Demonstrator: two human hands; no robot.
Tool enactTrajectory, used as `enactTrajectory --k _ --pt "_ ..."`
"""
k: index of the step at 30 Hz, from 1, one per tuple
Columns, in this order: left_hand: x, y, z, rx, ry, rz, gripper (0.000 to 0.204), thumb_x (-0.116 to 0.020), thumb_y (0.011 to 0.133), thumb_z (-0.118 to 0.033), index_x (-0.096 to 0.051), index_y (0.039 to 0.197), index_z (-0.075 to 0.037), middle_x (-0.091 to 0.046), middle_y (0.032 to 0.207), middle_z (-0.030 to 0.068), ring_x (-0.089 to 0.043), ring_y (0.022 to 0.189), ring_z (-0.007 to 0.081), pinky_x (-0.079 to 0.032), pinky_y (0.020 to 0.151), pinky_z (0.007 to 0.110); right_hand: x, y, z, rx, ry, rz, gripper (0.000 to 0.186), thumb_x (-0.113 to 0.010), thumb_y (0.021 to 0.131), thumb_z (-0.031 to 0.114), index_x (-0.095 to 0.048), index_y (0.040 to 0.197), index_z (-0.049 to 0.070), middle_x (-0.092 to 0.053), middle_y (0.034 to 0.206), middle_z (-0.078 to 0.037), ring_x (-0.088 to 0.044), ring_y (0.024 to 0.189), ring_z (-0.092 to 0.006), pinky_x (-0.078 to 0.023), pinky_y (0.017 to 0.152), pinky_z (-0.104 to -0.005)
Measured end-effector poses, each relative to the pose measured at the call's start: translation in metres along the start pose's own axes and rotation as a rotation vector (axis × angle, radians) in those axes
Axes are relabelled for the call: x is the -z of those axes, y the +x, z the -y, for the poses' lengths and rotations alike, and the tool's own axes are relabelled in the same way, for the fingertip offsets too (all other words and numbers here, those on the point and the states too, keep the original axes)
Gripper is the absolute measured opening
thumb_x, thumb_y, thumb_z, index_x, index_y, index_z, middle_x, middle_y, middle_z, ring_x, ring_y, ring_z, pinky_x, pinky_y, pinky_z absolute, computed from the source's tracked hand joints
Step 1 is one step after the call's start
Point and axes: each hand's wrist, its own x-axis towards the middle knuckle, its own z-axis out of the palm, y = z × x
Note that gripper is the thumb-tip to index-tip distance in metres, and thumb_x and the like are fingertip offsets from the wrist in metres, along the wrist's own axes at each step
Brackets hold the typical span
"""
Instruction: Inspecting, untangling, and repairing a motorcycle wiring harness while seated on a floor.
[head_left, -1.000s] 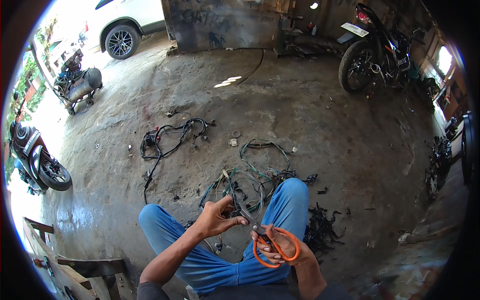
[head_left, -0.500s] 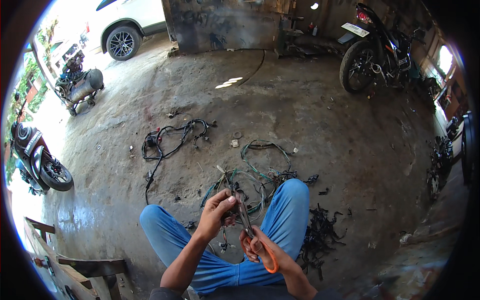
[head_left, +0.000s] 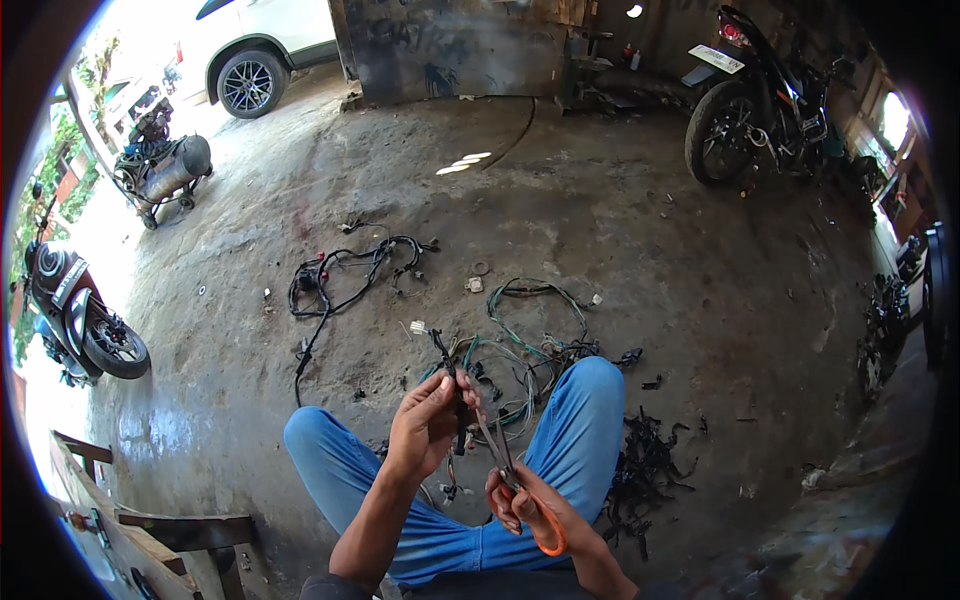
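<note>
Between my raised knees, my left hand point(head_left: 425, 425) pinches a black-wrapped wire bundle point(head_left: 437, 343) between thumb and fingers. A white connector point(head_left: 418, 327) shows beyond the fingertips, seemingly at the bundle's far end. My right hand point(head_left: 520, 503) is closed round the orange handles of a pair of scissors point(head_left: 504, 455). Their blades are parted and point up toward the left hand, close to its fingers. Whether a blade touches the bundle I cannot tell. Under the hands, a tangle of green, white and black wires point(head_left: 520, 385) lies on the floor, partly hidden by my hands and right knee.
A black wiring harness point(head_left: 345, 300) lies farther left, and a loop of wires point(head_left: 540, 285) is ahead. Black scraps point(head_left: 645, 470) are heaped beside my right leg. Motorcycles stand left point(head_left: 105, 335) and far right point(head_left: 730, 130). A wooden bench point(head_left: 185, 530) is at lower left.
The scissors have drawn back slightly from the left hand, and their blades have parted. The left hand has turned the bundle, so its white connector shows more plainly.
</note>
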Motion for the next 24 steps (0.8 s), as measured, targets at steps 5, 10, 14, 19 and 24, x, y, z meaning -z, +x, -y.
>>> enactTrajectory --k 5,10,14,19,24 --pt "-0.010 -0.004 -0.006 0.039 -0.025 -0.031 0.022 -0.055 0.103 -0.024 -0.057 0.108 -0.002 -0.058 0.098 0.0068 -0.056 0.089 0.0185 -0.050 0.081 0.038 0.003 0.003 -0.003 -0.043 0.006 0.026 0.063 -0.058 0.094 0.059 -0.048 0.123 0.003 -0.042 0.085 0.002 -0.041 0.067 -0.0038 -0.038 0.058 -0.0207" --pt "-0.009 -0.006 -0.004 -0.048 0.016 -0.073 0.022 -0.052 0.105 -0.023 -0.059 0.114 -0.004 -0.058 0.104 0.0047 -0.060 0.099 0.0188 -0.055 0.091 0.048 0.007 0.009 -0.003 -0.003 -0.054 -0.035 0.059 -0.063 0.095 0.053 -0.050 0.123 0.002 -0.046 0.087 0.001 -0.045 0.069 -0.0048 -0.040 0.059 -0.0208" --pt "-0.004 -0.007 -0.006 -0.086 0.029 -0.078 0.024 -0.053 0.105 -0.023 -0.058 0.119 -0.004 -0.059 0.104 0.0035 -0.062 0.102 0.0199 -0.058 0.092 0.052 0.019 0.006 0.009 0.325 0.056 -0.184 0.045 -0.063 0.099 0.037 -0.051 0.122 0.000 -0.054 0.088 -0.002 -0.051 0.068 -0.0074 -0.043 0.059 -0.0217" --pt "-0.014 -0.008 -0.016 -0.013 0.066 -0.115 0.034 -0.056 0.103 -0.024 -0.058 0.128 -0.002 -0.058 0.090 0.0015 -0.063 0.084 0.0166 -0.061 0.084 0.047 0.069 -0.010 0.044 0.650 -0.059 -0.937 0.026 -0.054 0.105 0.027 -0.053 0.117 0.004 -0.050 0.074 -0.001 -0.048 0.062 -0.0061 -0.042 0.054 -0.0233" --pt "-0.016 0.000 -0.015 0.018 0.081 -0.059 0.038 -0.057 0.103 -0.025 -0.057 0.131 0.000 -0.047 0.077 -0.0020 -0.056 0.070 0.0128 -0.058 0.075 0.040 0.255 -0.076 -0.091 0.197 -0.806 -1.528 0.031 -0.067 0.093 0.014 -0.054 0.119 0.002 -0.061 0.099 -0.016 -0.064 0.086 -0.0291 -0.049 0.076 -0.0407"
